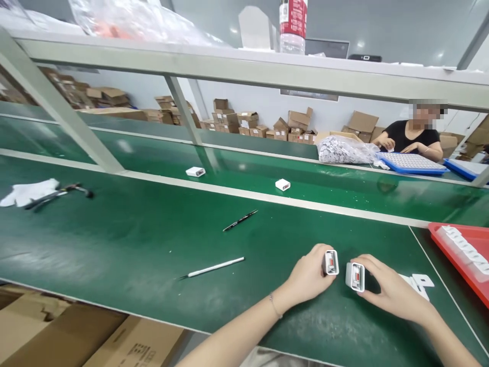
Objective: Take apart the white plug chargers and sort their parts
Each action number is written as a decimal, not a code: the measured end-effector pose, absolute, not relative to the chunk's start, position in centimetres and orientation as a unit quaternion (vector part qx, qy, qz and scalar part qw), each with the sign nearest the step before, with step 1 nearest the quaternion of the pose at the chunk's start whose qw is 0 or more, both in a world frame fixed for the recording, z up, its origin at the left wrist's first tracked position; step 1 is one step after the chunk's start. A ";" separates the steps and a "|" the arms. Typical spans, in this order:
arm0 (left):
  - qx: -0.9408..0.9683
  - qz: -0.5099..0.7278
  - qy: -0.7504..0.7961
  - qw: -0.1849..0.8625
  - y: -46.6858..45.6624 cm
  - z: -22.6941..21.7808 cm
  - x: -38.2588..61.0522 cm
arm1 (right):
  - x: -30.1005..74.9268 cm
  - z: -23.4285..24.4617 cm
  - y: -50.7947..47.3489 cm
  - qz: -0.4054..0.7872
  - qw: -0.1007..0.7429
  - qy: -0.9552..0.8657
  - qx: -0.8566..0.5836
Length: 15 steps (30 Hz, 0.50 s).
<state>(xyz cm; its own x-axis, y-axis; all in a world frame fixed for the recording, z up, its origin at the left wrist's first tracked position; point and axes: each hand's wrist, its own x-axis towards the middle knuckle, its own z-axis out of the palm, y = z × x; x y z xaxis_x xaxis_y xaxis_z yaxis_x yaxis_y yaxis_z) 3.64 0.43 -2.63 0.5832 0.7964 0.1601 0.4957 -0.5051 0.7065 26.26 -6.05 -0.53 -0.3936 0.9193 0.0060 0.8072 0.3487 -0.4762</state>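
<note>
My left hand (pixel 311 275) is closed around a small white charger block (pixel 330 262), its open end with a red insert facing me. My right hand (pixel 385 288) grips a second white charger block (pixel 355 276) of the same kind, held close beside the first. Both hands rest low over the green bench surface (pixel 153 244). Flat white pieces (pixel 418 283) lie just behind my right hand.
A white pen (pixel 216 267) and a black pen (pixel 240 220) lie on the bench. Two white blocks (pixel 282 184) (pixel 195 172) sit on the conveyor belt. A red tray (pixel 464 252) of white parts is at right. A person in black (pixel 412 137) works opposite by blue trays (pixel 412 163). Cartons line the far wall.
</note>
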 end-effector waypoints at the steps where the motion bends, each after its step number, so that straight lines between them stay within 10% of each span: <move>1: 0.839 0.226 0.408 0.279 1.2 -2.1 2.7 | 26.3 -1.0 -6.1 0.191 0.141 -0.810 -0.536; 15: 0.886 0.107 0.451 0.024 16.7 3.9 -1.8 | 26.6 -8.8 -4.7 0.111 0.297 -0.777 -0.543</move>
